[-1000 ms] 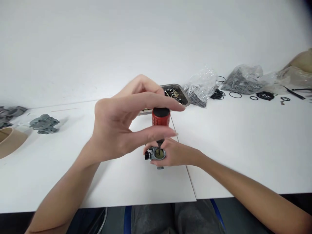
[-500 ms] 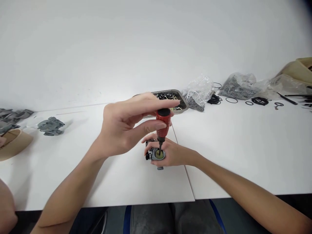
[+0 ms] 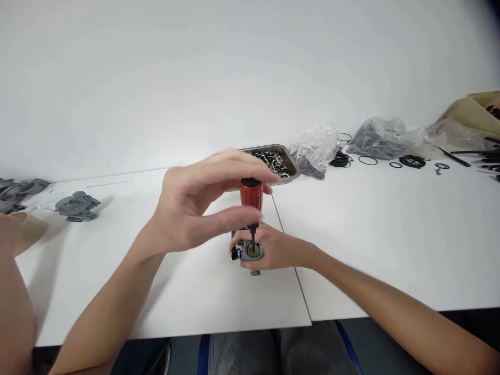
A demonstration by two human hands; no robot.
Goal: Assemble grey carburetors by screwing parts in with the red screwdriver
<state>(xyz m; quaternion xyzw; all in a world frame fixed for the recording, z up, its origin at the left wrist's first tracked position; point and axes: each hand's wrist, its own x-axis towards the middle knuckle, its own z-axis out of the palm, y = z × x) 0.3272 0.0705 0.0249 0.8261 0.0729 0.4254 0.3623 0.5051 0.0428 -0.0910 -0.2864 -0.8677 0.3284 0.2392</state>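
Note:
My left hand is closed around a red-and-black screwdriver, thumb on the near side of the handle and fingers over its far side and top. The screwdriver stands nearly upright, its tip down at the brass-coloured disc in the round bore of a small grey metal carburetor. My right hand grips the carburetor from the right and holds it at the tabletop. A black knob shows on its left side. My fingers and the screwdriver hide much of the carburetor.
Behind my hands stands a metal tray of small parts. Plastic bags, black rings and black rods lie to the right. Another grey carburetor body sits at left, near a co-worker's arm and a beige container.
The screwdriver handle has shifted slightly left and stands straighter, with my left fingers and thumb moved around it. At the far left, the co-worker's arm has come further into view over the beige container.

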